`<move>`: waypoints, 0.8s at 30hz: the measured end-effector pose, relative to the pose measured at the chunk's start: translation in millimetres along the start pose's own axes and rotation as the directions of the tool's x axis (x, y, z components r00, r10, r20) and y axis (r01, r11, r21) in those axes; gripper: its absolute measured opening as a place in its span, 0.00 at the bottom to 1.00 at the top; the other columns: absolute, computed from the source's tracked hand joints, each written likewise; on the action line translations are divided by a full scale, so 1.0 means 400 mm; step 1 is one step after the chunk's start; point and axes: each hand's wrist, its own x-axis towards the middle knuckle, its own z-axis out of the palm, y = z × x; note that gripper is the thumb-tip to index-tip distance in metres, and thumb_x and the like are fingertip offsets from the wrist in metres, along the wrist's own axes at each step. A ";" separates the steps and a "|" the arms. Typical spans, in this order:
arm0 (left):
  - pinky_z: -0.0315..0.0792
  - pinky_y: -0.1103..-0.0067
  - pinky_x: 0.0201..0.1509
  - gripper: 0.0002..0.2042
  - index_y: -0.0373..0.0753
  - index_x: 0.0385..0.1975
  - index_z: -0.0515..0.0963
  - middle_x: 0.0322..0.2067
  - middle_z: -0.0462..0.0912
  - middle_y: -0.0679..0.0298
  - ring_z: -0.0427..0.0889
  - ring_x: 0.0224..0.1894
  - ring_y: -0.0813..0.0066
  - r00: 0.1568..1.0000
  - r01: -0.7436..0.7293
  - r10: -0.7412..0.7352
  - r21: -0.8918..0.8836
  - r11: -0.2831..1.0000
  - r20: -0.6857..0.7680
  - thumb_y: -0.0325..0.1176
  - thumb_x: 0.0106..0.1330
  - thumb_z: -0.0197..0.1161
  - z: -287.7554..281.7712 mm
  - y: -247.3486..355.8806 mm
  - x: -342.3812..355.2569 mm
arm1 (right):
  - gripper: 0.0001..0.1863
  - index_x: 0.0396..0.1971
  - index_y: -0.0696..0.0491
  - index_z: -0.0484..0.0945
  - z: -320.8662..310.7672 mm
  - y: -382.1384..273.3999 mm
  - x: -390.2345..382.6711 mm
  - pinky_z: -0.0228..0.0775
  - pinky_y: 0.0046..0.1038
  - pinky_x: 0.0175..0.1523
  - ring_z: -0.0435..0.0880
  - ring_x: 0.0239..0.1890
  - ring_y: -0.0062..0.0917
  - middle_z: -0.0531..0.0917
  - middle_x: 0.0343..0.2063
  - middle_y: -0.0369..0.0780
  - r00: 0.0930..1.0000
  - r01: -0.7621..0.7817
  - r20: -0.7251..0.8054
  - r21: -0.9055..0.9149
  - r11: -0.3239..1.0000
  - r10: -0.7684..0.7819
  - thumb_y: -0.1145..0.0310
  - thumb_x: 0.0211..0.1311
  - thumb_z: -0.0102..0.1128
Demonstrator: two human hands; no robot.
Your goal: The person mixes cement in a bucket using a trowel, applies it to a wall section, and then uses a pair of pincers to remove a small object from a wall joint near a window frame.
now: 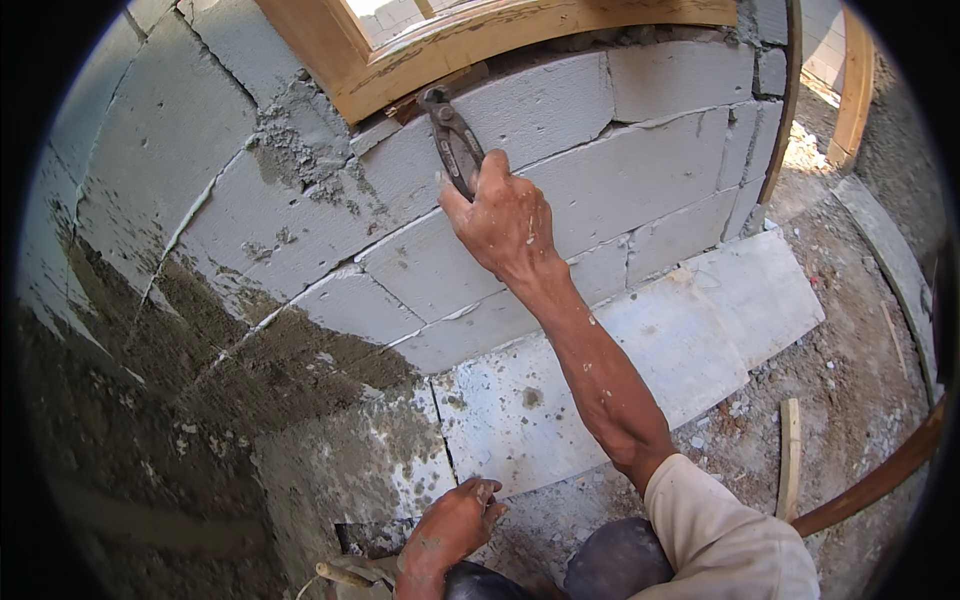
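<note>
My right hand (508, 222) reaches up to the block wall and is closed around the handles of dark metal pincers (455, 140). Their jaws are at the lower edge of the wooden window frame (540, 45), by a small gap above the top course of blocks. Whether they grip anything there is too small to tell. My left hand (452, 528) is low down, close to my knee, with its fingers curled together. What it holds, if anything, cannot be made out.
Grey-white blocks (640, 165) form the wall, with wet mortar (290, 350) smeared at the lower left. Pale flat boards (640, 340) lie along its foot. A short wooden stick (789, 455) and a brown curved pole (880, 465) are on the rubble-strewn ground at right.
</note>
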 end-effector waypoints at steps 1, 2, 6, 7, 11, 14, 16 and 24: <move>0.79 0.59 0.54 0.17 0.34 0.54 0.80 0.51 0.83 0.48 0.84 0.49 0.44 1.000 0.009 -0.009 0.006 1.000 0.016 0.38 0.74 0.62 0.001 0.003 0.000 | 0.20 0.29 0.59 0.68 0.000 0.000 0.001 0.72 0.34 0.17 0.79 0.11 0.30 0.74 0.11 0.37 0.997 -0.062 0.042 -0.027 0.998 0.064 0.61 0.65 0.70; 0.79 0.58 0.54 0.17 0.33 0.54 0.79 0.51 0.83 0.48 0.84 0.49 0.44 0.999 0.026 -0.027 0.005 1.000 0.042 0.39 0.74 0.62 -0.002 0.004 -0.004 | 0.20 0.29 0.58 0.68 -0.001 -0.001 0.002 0.73 0.35 0.17 0.79 0.11 0.30 0.74 0.11 0.38 0.993 -0.105 0.066 0.035 0.994 0.102 0.61 0.66 0.69; 0.79 0.57 0.54 0.18 0.33 0.55 0.79 0.51 0.83 0.47 0.84 0.49 0.43 0.997 0.062 -0.063 0.014 0.998 0.047 0.39 0.75 0.62 -0.010 0.010 -0.002 | 0.21 0.29 0.58 0.68 -0.005 -0.005 0.008 0.74 0.35 0.18 0.79 0.11 0.33 0.76 0.12 0.41 0.980 0.075 -0.198 0.251 0.965 -0.025 0.59 0.67 0.68; 0.79 0.57 0.54 0.18 0.32 0.55 0.79 0.51 0.83 0.46 0.84 0.49 0.43 0.997 0.066 -0.067 0.015 0.998 0.033 0.40 0.75 0.62 -0.008 0.012 -0.002 | 0.21 0.29 0.59 0.68 -0.006 -0.005 0.010 0.75 0.35 0.19 0.80 0.11 0.34 0.77 0.12 0.42 0.916 0.268 -0.373 0.300 0.916 -0.146 0.58 0.67 0.68; 0.77 0.58 0.58 0.18 0.34 0.56 0.79 0.53 0.82 0.46 0.84 0.52 0.44 0.996 0.048 -0.048 0.007 0.999 0.069 0.41 0.75 0.61 -0.009 0.013 -0.002 | 0.21 0.29 0.60 0.70 -0.020 -0.002 0.012 0.76 0.36 0.22 0.83 0.15 0.38 0.78 0.13 0.45 0.998 -0.066 0.025 0.029 0.997 0.065 0.58 0.66 0.67; 0.78 0.60 0.56 0.17 0.35 0.54 0.80 0.51 0.84 0.47 0.84 0.51 0.46 0.998 0.049 -0.049 0.000 0.999 0.036 0.40 0.74 0.63 -0.004 0.008 -0.008 | 0.22 0.29 0.60 0.71 -0.040 0.000 -0.013 0.77 0.36 0.25 0.83 0.16 0.35 0.75 0.12 0.43 0.978 -0.181 0.136 0.187 0.966 0.157 0.56 0.69 0.65; 0.78 0.62 0.53 0.16 0.35 0.53 0.80 0.47 0.85 0.48 0.85 0.48 0.47 0.999 -0.016 0.017 0.030 0.999 -0.037 0.38 0.72 0.65 0.000 0.003 -0.008 | 0.22 0.29 0.60 0.71 -0.051 0.005 -0.041 0.77 0.36 0.25 0.82 0.15 0.34 0.74 0.11 0.41 0.988 -0.137 0.102 0.275 0.952 0.112 0.55 0.69 0.65; 0.77 0.63 0.58 0.18 0.37 0.56 0.80 0.50 0.85 0.49 0.84 0.52 0.48 0.997 0.036 -0.034 -0.037 0.999 0.071 0.41 0.74 0.63 0.011 -0.024 0.018 | 0.23 0.29 0.52 0.64 -0.109 0.017 -0.145 0.76 0.26 0.20 0.83 0.16 0.22 0.76 0.15 0.35 0.717 -0.692 0.543 0.475 0.544 0.437 0.56 0.68 0.72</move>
